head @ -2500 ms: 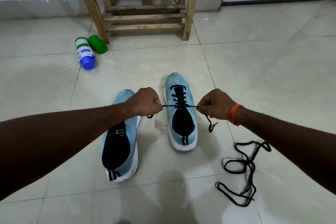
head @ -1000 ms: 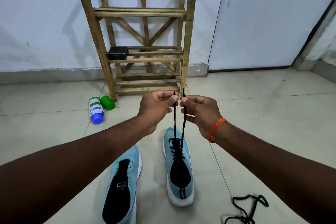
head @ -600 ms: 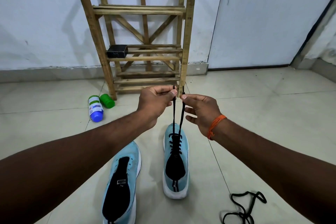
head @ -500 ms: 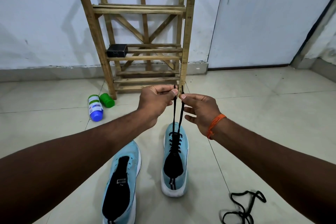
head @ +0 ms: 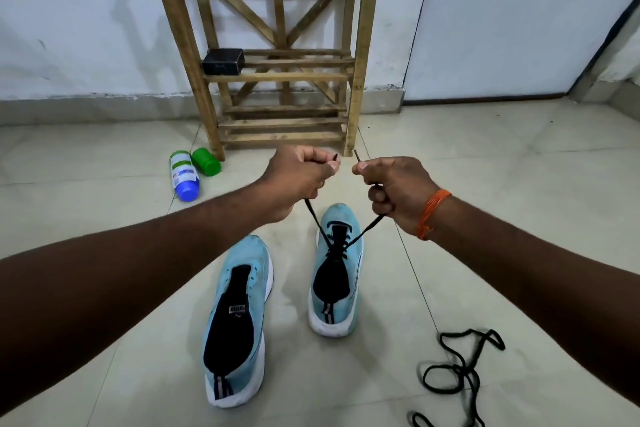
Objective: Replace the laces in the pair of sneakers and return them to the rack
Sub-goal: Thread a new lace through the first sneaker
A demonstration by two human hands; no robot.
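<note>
- The left hand [head: 298, 177] and right hand [head: 394, 187] are raised above the floor [head: 502, 156], a small gap between them, each closed in a fist round one end of the black lace [head: 336, 245].
- A short lace tip sticks out past the thumb of each hand.
- From the fists both strands run down taut and converge on the eyelets of the laced sneaker [head: 337, 288].
- That light-blue sneaker stands on the floor below the hands, toe toward the wooden rack [head: 280, 62].
- The unlaced sneaker [head: 242, 322] lies just to its left, nearer the camera, with its black insole showing.
- A loose lace [head: 457, 374] lies tangled on the floor to the right of the sneakers, well apart from them.
- The rack stands against the white wall, with a black box [head: 223, 61] at the left end of its middle shelf.
- A white and blue bottle [head: 183, 175] and a green bottle [head: 206, 161] lie side by side on the floor by the rack's left leg.
- An orange band [head: 433, 215] circles the right wrist.
</note>
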